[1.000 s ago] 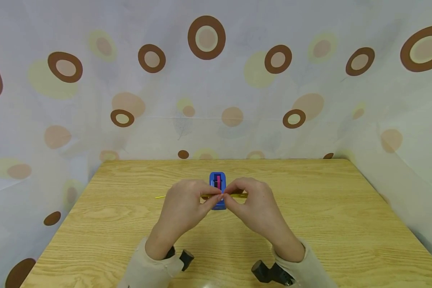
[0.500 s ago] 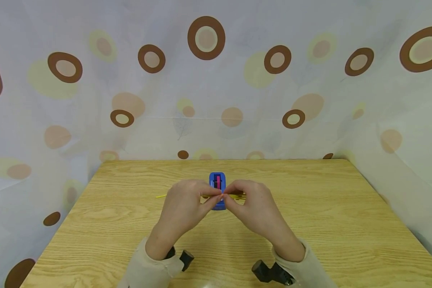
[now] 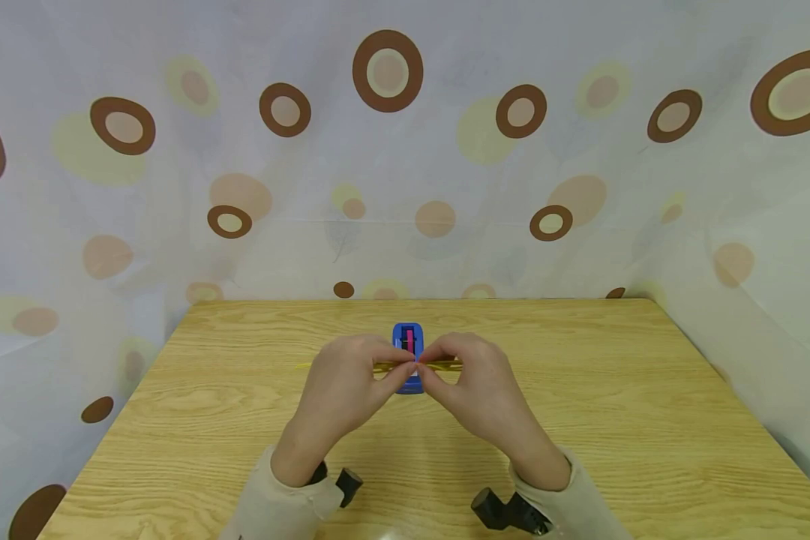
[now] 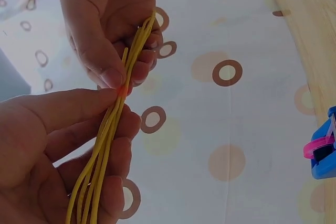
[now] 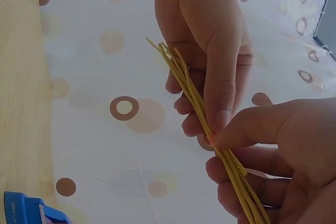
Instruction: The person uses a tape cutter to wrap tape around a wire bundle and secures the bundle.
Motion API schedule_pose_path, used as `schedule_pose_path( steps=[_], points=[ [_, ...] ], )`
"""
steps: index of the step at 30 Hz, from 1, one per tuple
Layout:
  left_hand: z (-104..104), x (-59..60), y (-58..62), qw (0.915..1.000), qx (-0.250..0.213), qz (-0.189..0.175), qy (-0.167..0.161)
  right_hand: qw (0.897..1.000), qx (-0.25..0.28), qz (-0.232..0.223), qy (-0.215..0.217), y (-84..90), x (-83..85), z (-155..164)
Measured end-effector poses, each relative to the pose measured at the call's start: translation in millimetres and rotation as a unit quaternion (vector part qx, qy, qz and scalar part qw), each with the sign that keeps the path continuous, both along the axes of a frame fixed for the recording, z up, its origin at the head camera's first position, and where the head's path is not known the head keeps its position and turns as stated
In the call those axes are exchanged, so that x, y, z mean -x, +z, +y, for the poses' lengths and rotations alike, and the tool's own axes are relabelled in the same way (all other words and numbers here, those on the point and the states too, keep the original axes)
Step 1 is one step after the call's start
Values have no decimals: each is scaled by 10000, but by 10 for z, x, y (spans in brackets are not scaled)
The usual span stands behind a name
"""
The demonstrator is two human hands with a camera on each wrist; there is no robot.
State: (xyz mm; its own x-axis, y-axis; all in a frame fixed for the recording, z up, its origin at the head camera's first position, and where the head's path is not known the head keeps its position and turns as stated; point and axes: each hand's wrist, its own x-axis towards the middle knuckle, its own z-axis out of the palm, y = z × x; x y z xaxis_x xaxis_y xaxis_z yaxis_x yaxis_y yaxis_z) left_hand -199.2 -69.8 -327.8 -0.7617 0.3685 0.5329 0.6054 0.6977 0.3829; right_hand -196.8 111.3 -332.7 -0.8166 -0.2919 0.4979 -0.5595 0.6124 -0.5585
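Observation:
Both hands meet above the table and hold a bundle of thin yellow wires [image 4: 100, 161]. My left hand [image 3: 344, 382] pinches it between thumb and fingertips. Right beside it, my right hand [image 3: 482, 382] pinches the same spot, the fingertips of both hands touching. Between the fingertips a small reddish-pink band [image 4: 123, 92] shows around the bundle; most of it is hidden. In the right wrist view the loose wire ends [image 5: 168, 56] spread out past my left hand. Beneath and behind the hands stands a blue tape dispenser [image 3: 409, 386] with a roll of pink tape [image 3: 410, 341].
The wood-grain table [image 3: 243, 450] reaches back to a pale curtain [image 3: 405, 255] printed with brown and beige circles. That curtain also hangs along both sides. Black camera mounts [image 3: 509, 511] sit at the sleeve cuffs.
Both hands stay nearly in place. The yellow wires shift and turn slightly between the fingers, and the left end of the bundle moves a little.

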Motion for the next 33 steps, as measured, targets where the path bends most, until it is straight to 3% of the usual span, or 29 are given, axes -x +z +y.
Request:
schedule_pose_path(
  steps=[13, 33],
  points=[
    [-5, 9, -2, 9992, 32, -384, -72, 9994, -44, 333, 23, -9, 6, -3],
    [11, 6, -14, 9995, 240, 202, 3, 9999, -2, 11, 102, -14, 2, 2]
  ],
)
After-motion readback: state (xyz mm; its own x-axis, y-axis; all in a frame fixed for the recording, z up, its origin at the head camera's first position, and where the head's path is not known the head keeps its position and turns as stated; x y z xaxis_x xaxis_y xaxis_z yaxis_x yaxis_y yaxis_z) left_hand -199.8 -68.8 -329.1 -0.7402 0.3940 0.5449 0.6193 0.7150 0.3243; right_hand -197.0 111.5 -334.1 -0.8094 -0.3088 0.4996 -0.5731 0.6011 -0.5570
